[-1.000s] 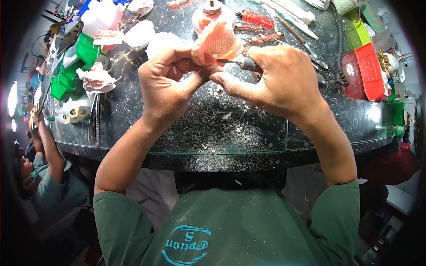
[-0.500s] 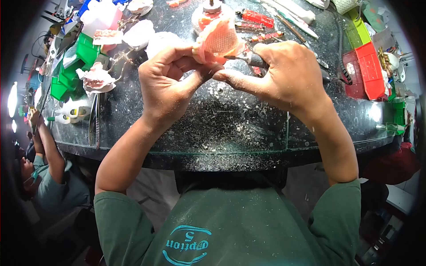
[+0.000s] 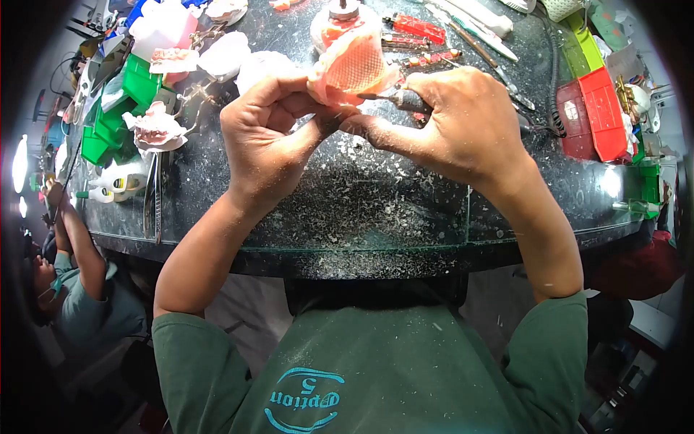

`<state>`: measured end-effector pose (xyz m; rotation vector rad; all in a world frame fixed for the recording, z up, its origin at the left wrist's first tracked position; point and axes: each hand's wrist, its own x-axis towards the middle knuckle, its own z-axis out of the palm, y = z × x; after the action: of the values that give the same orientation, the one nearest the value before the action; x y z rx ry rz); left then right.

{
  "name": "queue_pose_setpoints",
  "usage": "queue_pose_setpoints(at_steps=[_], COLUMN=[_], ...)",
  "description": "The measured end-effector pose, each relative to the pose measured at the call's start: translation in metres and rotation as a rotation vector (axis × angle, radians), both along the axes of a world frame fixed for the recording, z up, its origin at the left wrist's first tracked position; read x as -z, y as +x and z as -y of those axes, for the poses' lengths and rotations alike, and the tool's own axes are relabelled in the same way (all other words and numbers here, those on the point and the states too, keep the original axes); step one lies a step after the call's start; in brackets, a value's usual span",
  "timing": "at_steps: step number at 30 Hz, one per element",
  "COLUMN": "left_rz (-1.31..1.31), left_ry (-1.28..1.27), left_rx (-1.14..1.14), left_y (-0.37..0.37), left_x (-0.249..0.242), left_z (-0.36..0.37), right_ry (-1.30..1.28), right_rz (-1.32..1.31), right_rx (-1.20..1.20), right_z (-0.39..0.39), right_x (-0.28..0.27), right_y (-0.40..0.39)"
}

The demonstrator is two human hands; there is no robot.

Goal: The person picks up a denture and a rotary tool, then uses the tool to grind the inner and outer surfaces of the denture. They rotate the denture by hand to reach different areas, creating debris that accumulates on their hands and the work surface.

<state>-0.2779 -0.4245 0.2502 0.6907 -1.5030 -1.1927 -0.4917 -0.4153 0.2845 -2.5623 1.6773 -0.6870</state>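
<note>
My left hand (image 3: 264,137) pinches a pink denture (image 3: 354,72) by its left and near edges, with a mesh pattern showing across its palate. In my right hand (image 3: 470,119) is a rotary handpiece (image 3: 412,101), its fingers wrapped around the grey body. The dark bur (image 3: 370,96) at its tip is at the denture's near right edge, apparently touching it. My two thumbs meet just below the denture. Pale shavings (image 3: 354,210) lie scattered over the dark bench underneath, and some dust clings to my hands.
Behind the denture stands a glass jar with a metal top (image 3: 343,11). Red-handled tools (image 3: 419,29) lie beyond. Green bins (image 3: 141,79), a dental model (image 3: 155,126) and tweezers (image 3: 159,195) are left; a red bin (image 3: 596,116) is right. Another person (image 3: 87,289) sits far left.
Both hands, with the denture and handpiece, have shifted slightly left. The bur stays at the denture's near edge, and both grips are the same.
</note>
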Motion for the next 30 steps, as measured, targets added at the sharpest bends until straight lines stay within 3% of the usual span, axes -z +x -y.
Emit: queue_pose_setpoints(at_steps=[11,20,24,30], left_rz=[-0.021,0.045,-0.056,-0.149], left_ry=[0.017,-0.247,-0.208,-0.190], left_rx=[0.006,-0.046,-0.011,0.012], left_y=[0.001,0.002,0.002,0.001], left_x=[0.004,0.008,0.010,0.013], left_z=[-0.001,0.004,0.005,0.005], right_ry=[-0.008,-0.001,0.144,0.039], right_rz=[0.001,-0.021,0.036,0.159], right_rx=[0.011,0.065,0.060,0.006], right_z=[-0.001,-0.003,-0.005,-0.005], right_x=[0.003,-0.001,-0.009,-0.001], right_y=[0.003,0.004,0.008,0.008])
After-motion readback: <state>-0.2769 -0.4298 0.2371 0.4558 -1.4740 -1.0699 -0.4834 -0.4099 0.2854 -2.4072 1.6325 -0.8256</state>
